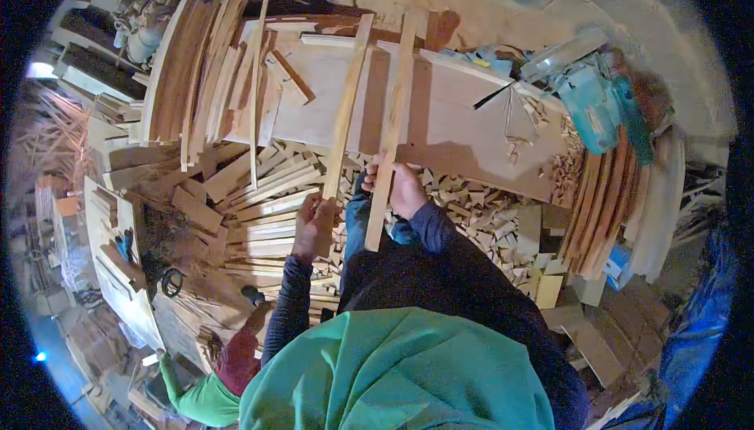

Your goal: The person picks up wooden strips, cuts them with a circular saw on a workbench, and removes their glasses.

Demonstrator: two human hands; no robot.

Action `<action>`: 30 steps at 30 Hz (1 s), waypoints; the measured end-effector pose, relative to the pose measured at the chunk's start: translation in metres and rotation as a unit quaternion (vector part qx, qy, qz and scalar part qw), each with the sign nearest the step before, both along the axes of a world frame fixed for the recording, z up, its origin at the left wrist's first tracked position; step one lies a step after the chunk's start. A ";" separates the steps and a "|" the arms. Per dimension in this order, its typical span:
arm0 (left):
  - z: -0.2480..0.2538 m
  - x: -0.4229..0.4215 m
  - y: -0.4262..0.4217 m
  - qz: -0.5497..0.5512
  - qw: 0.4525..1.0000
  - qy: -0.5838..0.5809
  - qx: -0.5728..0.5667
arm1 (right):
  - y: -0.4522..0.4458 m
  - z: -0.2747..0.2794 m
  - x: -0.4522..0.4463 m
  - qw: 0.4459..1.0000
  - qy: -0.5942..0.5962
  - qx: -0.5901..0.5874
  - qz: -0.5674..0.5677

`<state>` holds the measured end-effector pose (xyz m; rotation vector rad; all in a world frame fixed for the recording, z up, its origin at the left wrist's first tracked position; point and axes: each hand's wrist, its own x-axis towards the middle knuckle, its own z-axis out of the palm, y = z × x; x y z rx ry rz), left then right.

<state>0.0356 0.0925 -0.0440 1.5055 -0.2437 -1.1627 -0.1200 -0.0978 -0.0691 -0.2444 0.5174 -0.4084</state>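
Left grip (316, 222) pinches left strip (349, 108), right grip (406, 192) pinches right strip (396, 116)

Stacked boards (169, 84) lie across the left end of the surface (463, 108). Just right of them, a loose slat (256, 92) juts past the surface's near edge, where long pieces (271, 212) fan out. Next, the left strip reaches over the surface, its near end in the left grip. To its right, the right strip also crosses the surface; fingers of the right grip show at its left edge. Small offcuts (564, 172) gather at the surface's right end, near a teal power tool (589, 108) at the far right corner.
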 end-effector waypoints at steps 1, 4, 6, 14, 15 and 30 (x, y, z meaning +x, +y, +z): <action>0.002 -0.001 -0.001 -0.003 1.000 -0.004 0.003 | -0.001 -0.001 -0.002 1.000 0.006 -0.002 0.002; 0.006 -0.001 -0.003 -0.007 1.000 0.010 -0.011 | -0.002 -0.005 -0.006 1.000 0.026 0.010 0.002; 0.009 0.002 -0.006 -0.023 0.999 0.024 -0.042 | -0.002 -0.008 -0.005 0.999 0.036 0.035 -0.011; 0.022 -0.001 -0.011 -0.004 1.000 0.025 -0.008 | 0.006 -0.005 -0.006 0.997 0.053 -0.007 -0.055; 0.023 0.001 -0.010 -0.010 1.000 0.018 0.004 | 0.006 -0.005 -0.007 0.998 0.039 -0.003 -0.049; -0.009 0.012 -0.003 0.000 0.999 0.026 -0.022 | 0.002 -0.005 -0.005 0.997 0.018 0.047 -0.059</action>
